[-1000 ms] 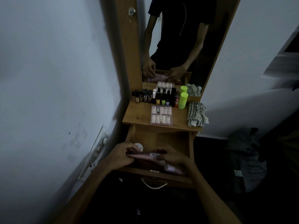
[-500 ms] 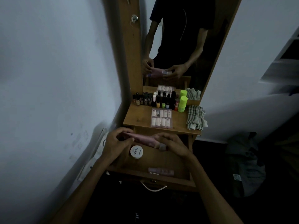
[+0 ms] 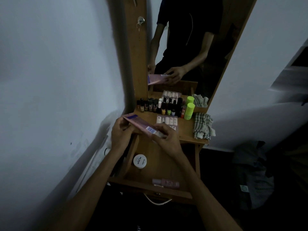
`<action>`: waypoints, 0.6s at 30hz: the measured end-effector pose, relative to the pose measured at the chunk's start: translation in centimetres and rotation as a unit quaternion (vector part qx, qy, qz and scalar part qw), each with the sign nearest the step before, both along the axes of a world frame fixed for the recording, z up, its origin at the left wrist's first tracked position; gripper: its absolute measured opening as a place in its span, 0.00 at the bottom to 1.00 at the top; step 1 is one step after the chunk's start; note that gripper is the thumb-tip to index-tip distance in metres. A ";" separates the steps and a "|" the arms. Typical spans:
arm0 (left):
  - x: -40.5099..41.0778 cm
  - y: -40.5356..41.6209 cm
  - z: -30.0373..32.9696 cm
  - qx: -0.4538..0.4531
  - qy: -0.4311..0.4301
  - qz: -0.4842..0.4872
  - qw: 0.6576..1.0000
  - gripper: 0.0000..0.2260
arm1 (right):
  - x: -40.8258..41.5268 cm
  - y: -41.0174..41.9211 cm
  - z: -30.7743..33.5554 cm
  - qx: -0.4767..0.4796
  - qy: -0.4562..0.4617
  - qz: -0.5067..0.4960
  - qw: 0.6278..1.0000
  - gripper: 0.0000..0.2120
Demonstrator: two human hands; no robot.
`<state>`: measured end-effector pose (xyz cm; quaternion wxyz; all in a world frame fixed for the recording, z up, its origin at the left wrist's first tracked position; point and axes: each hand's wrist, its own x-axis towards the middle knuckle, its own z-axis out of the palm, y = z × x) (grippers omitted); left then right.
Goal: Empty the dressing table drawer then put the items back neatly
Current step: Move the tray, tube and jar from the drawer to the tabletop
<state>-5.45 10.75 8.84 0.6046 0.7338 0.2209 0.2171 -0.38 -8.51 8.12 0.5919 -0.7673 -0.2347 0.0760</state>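
A flat pink packet [image 3: 140, 124] with a blue end is held above the left edge of the wooden tabletop [image 3: 186, 133]. My left hand [image 3: 121, 132] grips its left end and my right hand [image 3: 166, 135] pinches its right end. Below them the wooden drawer [image 3: 160, 174] stands pulled open. Inside it lie a round white jar [image 3: 140, 161] at the left and a pink bottle [image 3: 166, 182] on its side near the front wall.
A row of small nail polish bottles [image 3: 160, 106] stands along the mirror [image 3: 188, 47]. Two lime-green containers [image 3: 189, 111], a tray of press-on nails [image 3: 167, 121] and a checked cloth [image 3: 203, 128] sit on the tabletop. A wall is close on the left; dark bags [image 3: 253, 172] lie at right.
Both hands lifted the pink packet out of the drawer and up to the tabletop's left edge. The jar and pink bottle in the drawer came into view.
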 end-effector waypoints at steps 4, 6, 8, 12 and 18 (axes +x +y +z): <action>1.9 0.7 -0.8 -0.085 0.024 0.012 0.996 0.09 | 0.9 2.2 0.4 -0.059 -0.041 -0.011 0.997 0.22; 2.7 0.7 -1.2 -0.097 0.024 0.043 0.994 0.08 | 1.4 3.1 0.3 -0.076 -0.062 -0.007 0.995 0.21; 3.2 0.7 -1.0 -0.094 0.017 0.054 0.994 0.11 | 1.9 3.8 0.0 -0.087 -0.068 -0.008 0.994 0.21; 4.0 1.3 -1.0 -0.092 0.010 0.060 0.994 0.12 | 2.3 5.1 -0.4 -0.105 -0.084 -0.020 0.991 0.20; 4.5 1.3 -1.3 -0.072 0.010 0.089 0.993 0.12 | 2.6 5.8 -1.3 -0.119 -0.086 -0.029 0.989 0.22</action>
